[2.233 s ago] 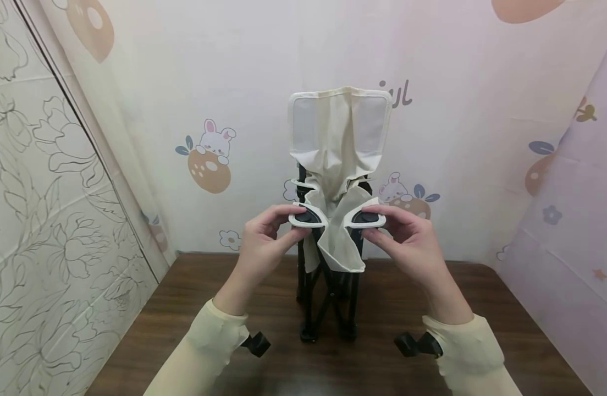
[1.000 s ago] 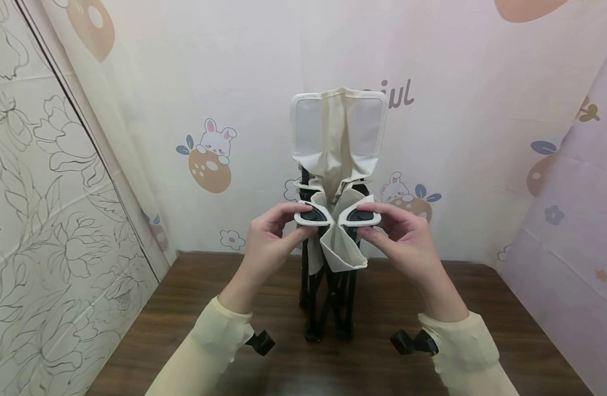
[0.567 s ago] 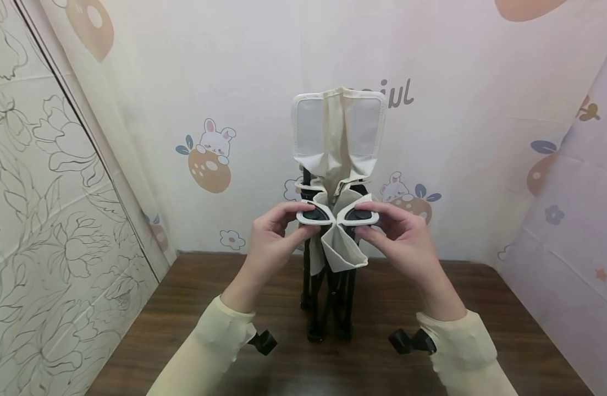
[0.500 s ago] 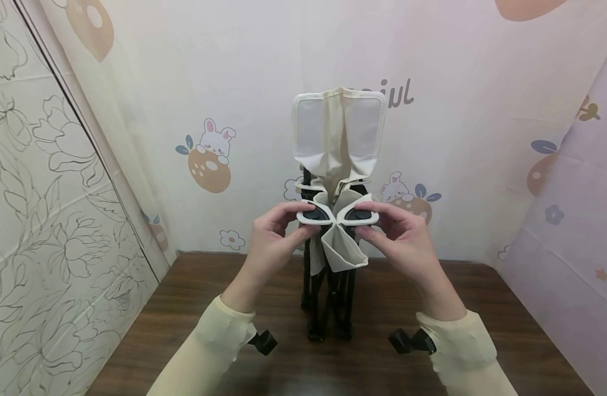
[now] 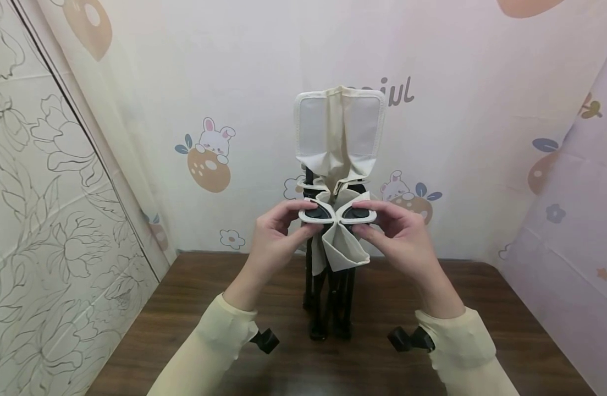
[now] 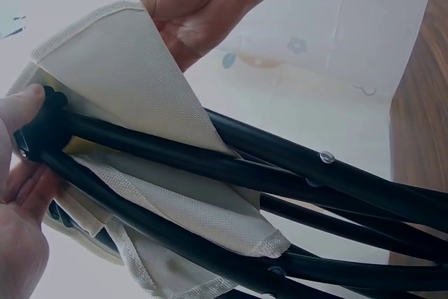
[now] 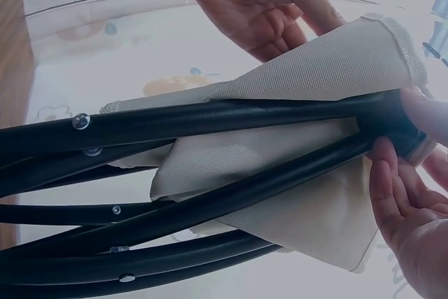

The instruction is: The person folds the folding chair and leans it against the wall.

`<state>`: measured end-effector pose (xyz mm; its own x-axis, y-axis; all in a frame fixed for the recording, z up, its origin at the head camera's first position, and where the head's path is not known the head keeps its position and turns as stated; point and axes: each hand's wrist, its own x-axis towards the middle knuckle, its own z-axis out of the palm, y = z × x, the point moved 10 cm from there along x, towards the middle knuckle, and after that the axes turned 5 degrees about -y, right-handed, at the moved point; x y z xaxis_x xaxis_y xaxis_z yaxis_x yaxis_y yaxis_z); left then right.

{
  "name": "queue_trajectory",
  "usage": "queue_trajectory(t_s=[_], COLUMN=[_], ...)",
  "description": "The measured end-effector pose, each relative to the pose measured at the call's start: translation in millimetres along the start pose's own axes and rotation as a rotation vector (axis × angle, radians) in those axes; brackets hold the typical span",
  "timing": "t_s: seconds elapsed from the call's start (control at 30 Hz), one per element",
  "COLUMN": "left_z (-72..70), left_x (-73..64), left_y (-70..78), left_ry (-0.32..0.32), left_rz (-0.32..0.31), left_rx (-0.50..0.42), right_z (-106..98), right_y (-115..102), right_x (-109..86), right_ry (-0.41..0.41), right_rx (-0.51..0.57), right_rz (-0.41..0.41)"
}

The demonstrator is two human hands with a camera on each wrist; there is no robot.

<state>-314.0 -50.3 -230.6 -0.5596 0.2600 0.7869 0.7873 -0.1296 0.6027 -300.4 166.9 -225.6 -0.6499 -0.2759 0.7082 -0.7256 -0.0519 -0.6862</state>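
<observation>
A small folding chair [image 5: 337,132] with cream fabric and a black tube frame [image 5: 310,286] stands upright, drawn narrow, in the head view. Its two front seat corners, white-edged with black plastic caps, meet in the middle. My left hand [image 5: 279,234] pinches the left corner between thumb and fingers, and my right hand [image 5: 402,234] pinches the right one the same way. In the left wrist view, the left thumb [image 6: 22,106] presses the black cap where tubes join. Loose seat fabric [image 7: 280,159] hangs between the bunched tubes in the right wrist view.
The chair's feet rest on a dark wooden table [image 5: 204,324]. Close behind it hangs a pale curtain [image 5: 264,110] printed with rabbits and strawberries; a flower-patterned panel [image 5: 61,236] stands at the left. Black camera mounts [image 5: 266,341] jut inward from both wrists.
Both hands have moved inward, bringing the two front corners from apart to touching. The frame's legs have drawn closer together and the backrest has narrowed. Over the last half second little has moved.
</observation>
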Motion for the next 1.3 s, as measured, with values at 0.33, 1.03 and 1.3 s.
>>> queue_trajectory(t_s=[0.33, 1.03, 1.3], left_z=[0.4, -2.4, -7.3], left_x=[0.1, -7.5, -11.9], left_y=[2.9, 3.0, 6.5], left_ry=[0.001, -0.042, -0.030], left_rz=[0.019, -0.015, -0.007], left_rx=[-0.011, -0.037, 0.041], right_z=[5.4, 9.8, 6.5], right_y=[0.9, -0.6, 0.4], right_x=[0.7, -6.9, -12.0], right_ry=[0.014, 0.031, 0.079], right_rx=[0.000, -0.034, -0.060], right_rz=[0.024, 0.014, 0.033])
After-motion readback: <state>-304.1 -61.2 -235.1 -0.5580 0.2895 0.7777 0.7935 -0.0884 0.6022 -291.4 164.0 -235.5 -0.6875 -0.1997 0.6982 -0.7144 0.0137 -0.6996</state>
